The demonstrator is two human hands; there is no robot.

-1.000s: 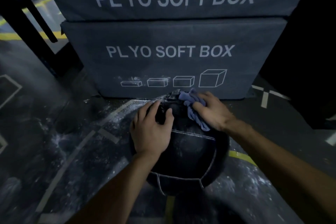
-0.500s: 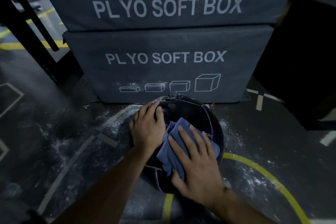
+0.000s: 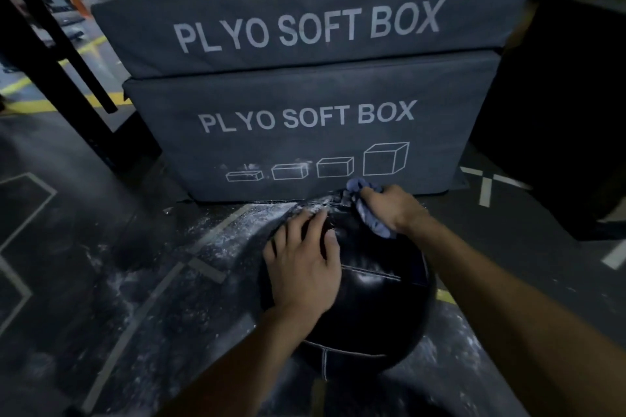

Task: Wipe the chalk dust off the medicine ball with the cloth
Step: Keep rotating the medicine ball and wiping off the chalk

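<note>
The black ball [image 3: 369, 284] sits on the dusty floor [image 3: 111, 281], just near of the two stacked grey boxes [image 3: 305, 132]. The left hand [image 3: 305, 264] rests flat on its top, fingers spread. At the far right edge the right hand [image 3: 389, 206] grips the bunched blue cloth [image 3: 369, 213], seemingly pressing it against the ball.

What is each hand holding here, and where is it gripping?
The right hand grips the bunched blue cloth around its middle, against the medicine ball. The left hand holds nothing; it rests flat on the ball.
</note>
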